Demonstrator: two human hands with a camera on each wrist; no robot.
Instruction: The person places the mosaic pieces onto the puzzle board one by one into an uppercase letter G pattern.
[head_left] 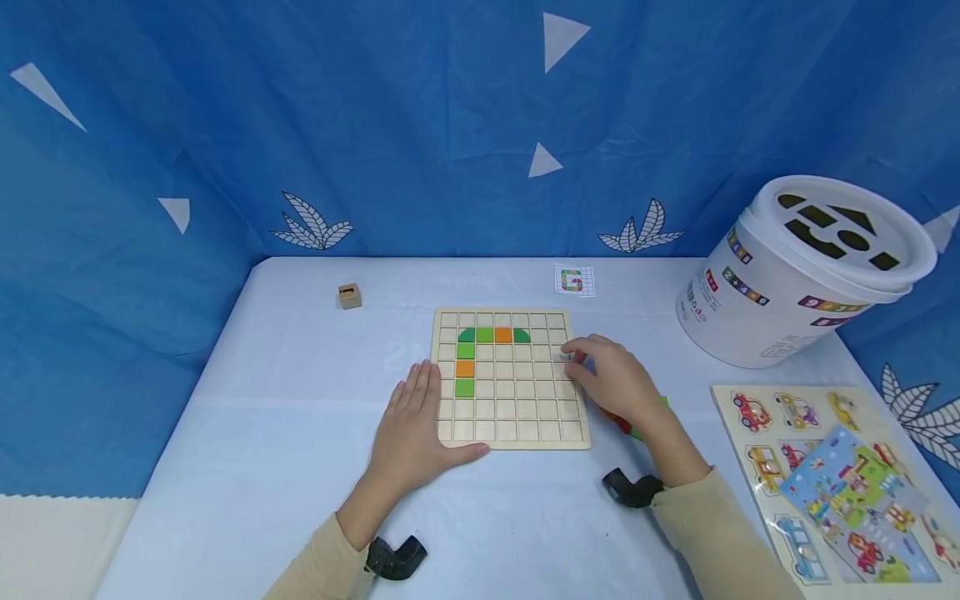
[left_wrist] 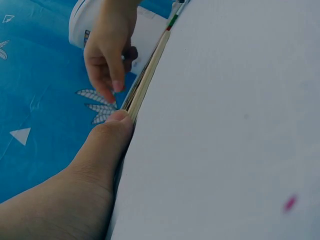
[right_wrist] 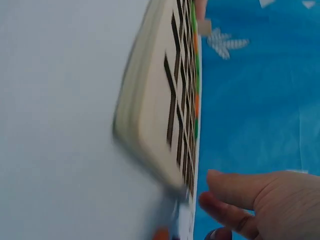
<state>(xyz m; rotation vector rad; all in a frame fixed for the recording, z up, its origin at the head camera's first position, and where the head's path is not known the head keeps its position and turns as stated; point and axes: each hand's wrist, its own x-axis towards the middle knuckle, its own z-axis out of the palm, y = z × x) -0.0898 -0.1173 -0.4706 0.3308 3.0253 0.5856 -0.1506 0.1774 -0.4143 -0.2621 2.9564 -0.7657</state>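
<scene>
A wooden grid board lies on the table, with green and orange square tiles and dark green rounded tiles along its upper row and left column. My left hand rests flat at the board's left edge, its thumb along the near edge. Over the board's right edge hovers my right hand, fingers loosely bent and apart from the thumb, with nothing visible between them. Red and green pieces lie partly hidden beneath that hand.
At the back, a small card shows a coloured grid pattern. A wooden cube sits at back left. On the right stand a white bucket with a shape-cut lid and a vehicle puzzle board under a picture sheet.
</scene>
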